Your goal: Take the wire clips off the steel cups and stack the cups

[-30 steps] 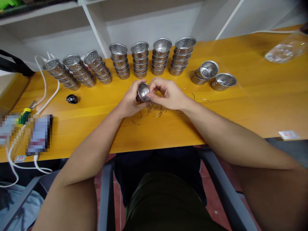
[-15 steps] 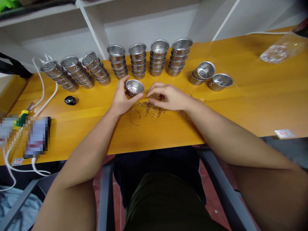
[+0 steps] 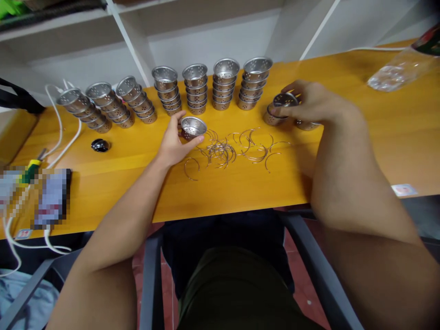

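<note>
Loosely curved, the left hand holds a perforated cup between thumb and fingers, beside scattered wires; the right hand, half-curled, spans a tilted cup atop another, its hold unclear.

Cup stacks stand in a row along the back of the counter, before the shelf unit. Wires lie in front; screwdriver far left, bottle far right.
</note>
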Available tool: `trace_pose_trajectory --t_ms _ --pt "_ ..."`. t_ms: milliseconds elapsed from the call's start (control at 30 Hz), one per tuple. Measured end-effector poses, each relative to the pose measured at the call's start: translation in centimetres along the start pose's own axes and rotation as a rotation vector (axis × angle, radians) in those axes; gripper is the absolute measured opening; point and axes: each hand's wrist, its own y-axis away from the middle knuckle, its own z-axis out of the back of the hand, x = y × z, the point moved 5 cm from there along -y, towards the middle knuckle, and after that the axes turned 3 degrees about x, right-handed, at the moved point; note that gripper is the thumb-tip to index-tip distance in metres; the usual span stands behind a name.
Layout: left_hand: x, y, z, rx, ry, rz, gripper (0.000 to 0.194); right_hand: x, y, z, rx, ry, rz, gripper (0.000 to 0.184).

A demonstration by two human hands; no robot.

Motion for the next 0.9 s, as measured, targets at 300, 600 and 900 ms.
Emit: trace_pose_trajectory --t_ms 300,600,900 --pt "-1.5 0.0 -0.6 0.004 0.011 -0.116 0.115 4.1 -0.5 -4.4 0.018 -0.028 0.698 0.066" --pt "-8.2 1.2 -1.7 0.143 0.079 -0.258 0.092 9.4 5.2 -10.7 0.116 -0.237 1.193 0.103" --pt "-5.5 0.9 -1.9 0.128 0.109 -0.160 0.086 4.4 1.0 -3.1 -0.512 -0.410 0.914 0.109"
